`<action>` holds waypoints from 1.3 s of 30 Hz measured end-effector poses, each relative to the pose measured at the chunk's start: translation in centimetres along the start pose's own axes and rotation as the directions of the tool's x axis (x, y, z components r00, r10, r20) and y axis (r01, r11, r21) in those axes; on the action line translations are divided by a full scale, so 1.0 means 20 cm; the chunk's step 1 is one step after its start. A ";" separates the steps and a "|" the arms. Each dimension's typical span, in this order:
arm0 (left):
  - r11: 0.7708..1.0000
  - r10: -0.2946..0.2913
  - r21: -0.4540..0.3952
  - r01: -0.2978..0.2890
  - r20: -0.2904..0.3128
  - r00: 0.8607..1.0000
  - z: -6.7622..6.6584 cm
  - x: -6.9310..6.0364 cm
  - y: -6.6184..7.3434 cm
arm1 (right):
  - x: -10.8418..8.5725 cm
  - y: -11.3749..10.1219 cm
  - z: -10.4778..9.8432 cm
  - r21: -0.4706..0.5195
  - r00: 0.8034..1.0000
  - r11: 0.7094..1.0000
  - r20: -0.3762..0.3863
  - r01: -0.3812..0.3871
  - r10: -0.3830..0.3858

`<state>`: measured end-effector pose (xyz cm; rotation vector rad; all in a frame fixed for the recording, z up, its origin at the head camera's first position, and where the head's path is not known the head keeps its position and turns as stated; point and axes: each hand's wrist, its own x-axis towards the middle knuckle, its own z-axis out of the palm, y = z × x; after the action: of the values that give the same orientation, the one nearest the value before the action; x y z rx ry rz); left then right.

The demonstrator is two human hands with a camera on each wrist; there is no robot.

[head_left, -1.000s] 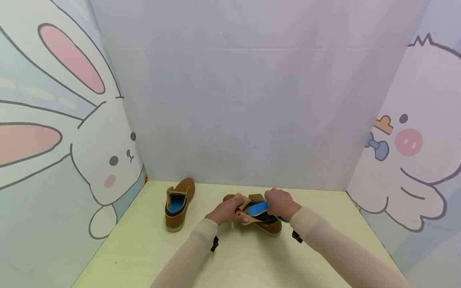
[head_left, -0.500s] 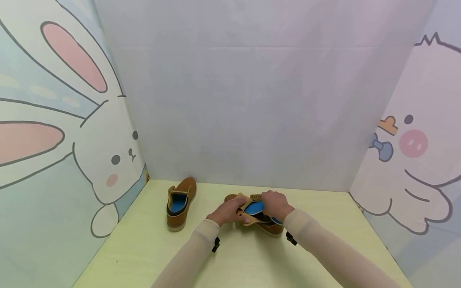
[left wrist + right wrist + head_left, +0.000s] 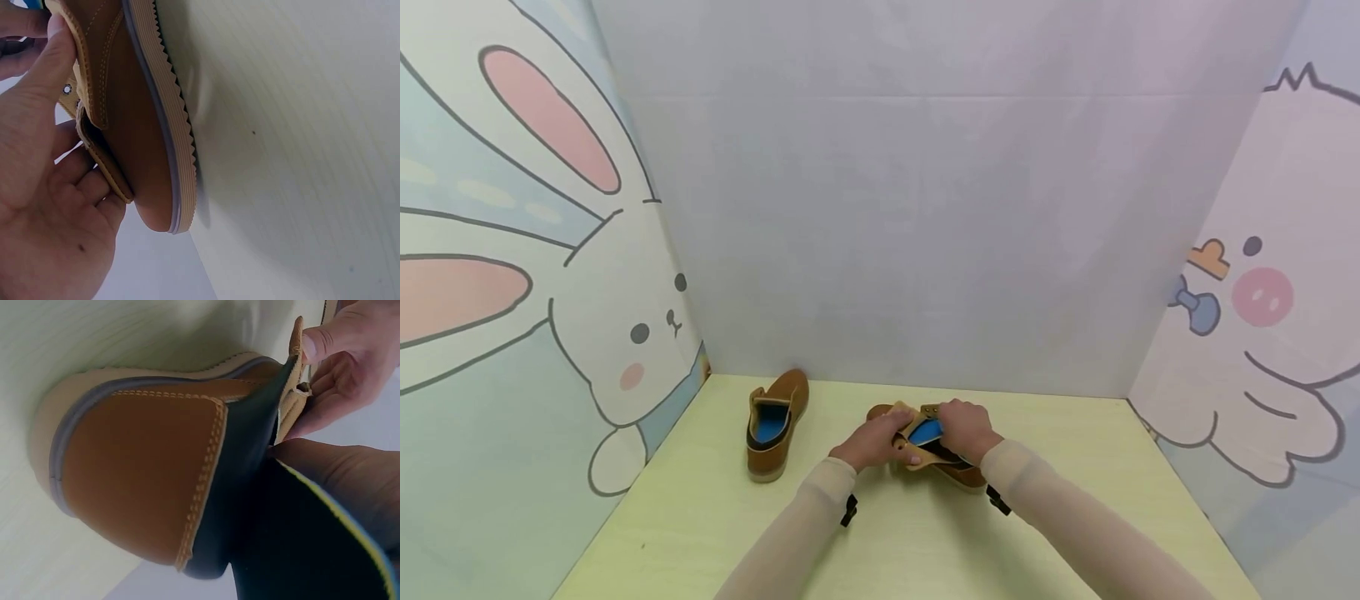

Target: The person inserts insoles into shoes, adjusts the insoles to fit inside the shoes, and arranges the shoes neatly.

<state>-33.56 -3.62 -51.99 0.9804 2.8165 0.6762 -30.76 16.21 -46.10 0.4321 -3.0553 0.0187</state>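
Observation:
A brown leather shoe [image 3: 966, 477] rests on the table in front of me, its toe pointing away to the left and its heel to the right. My left hand [image 3: 874, 440] grips the tan flaps at its opening, with the thumb on the near flap [image 3: 94, 81] in the left wrist view. My right hand [image 3: 967, 427] pinches a blue insole [image 3: 925, 431] whose front part lies in the shoe's opening. In the right wrist view the insole's dark underside [image 3: 312, 550] still sticks out above the dark heel collar [image 3: 240, 450]. The insole's front end is hidden.
A matching brown shoe [image 3: 767, 458] with a blue insole inside stands on the table to the left. Behind the pale yellow table [image 3: 700, 533] rises a grey-white wall [image 3: 917, 250]. Side panels with a cartoon rabbit [image 3: 602, 333] and chick [image 3: 1285, 208] flank it.
My right hand has shifted left toward my left hand, carrying the insole farther into the shoe, so less blue shows. My left hand keeps its grip on the shoe.

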 end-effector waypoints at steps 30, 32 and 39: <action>0.999 0.037 0.010 -0.037 -0.025 0.999 0.00 0.01 -0.01 | 0.11 -0.11 0.16 -0.097 0.998 0.995 -0.061 0.011 -0.017; 0.999 0.040 0.014 -0.039 -0.028 0.999 0.00 0.01 0.00 | 0.11 -0.12 0.16 -0.094 0.998 0.996 -0.056 0.003 -0.008; 0.999 0.040 0.006 -0.040 -0.036 0.999 0.00 0.01 0.00 | 0.12 -0.13 0.17 -0.089 0.998 0.996 -0.056 -0.006 0.001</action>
<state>-33.67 -3.53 -52.01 1.0386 2.8386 0.6981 -32.51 13.08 -49.30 0.4131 -2.9883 -0.1030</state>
